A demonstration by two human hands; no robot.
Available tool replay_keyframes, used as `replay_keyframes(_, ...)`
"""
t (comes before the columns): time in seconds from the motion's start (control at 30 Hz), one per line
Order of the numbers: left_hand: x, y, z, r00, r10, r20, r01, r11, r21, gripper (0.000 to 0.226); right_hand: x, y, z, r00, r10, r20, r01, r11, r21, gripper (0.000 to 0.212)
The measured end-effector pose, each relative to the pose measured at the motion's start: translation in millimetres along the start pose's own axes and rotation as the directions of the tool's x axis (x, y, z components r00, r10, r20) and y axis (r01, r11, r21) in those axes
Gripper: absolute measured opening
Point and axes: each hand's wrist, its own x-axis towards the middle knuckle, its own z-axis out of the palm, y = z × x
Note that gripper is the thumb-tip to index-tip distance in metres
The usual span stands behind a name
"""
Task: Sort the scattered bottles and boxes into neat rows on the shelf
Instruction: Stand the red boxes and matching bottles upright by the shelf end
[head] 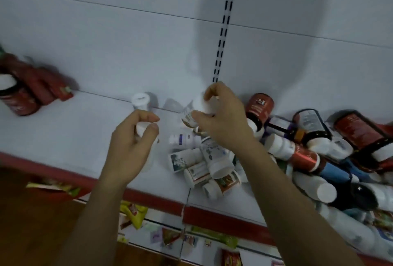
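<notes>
My left hand [131, 144] grips a small white bottle [142, 128] by its cap, upright on the white shelf [63, 129]. Behind it stands another white bottle [139, 102] against the back wall. My right hand [221, 117] holds a white labelled bottle [196, 109] lifted and tilted above the shelf. Below and right of it lies a heap of small white bottles [210, 163], then larger red and dark bottles [260, 106] tumbled on their sides.
Red bottles and red packs [27, 89] sit at the shelf's far left. The shelf has a red front edge [153, 200]. Below it, a lower shelf holds coloured sachets [134, 212]. A slotted upright [223, 32] runs up the back panel.
</notes>
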Motion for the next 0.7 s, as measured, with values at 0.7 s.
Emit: replay_keyframes(0.7, 66.9, -25.4, -44.5, 0.997, 0.006, 0.081, 0.018, 0.959, -0.282, 0.014, 25.9, 9.6, 69.4, 0.780, 0.313, 0.542, 0.364, 0.478, -0.799, 0.047)
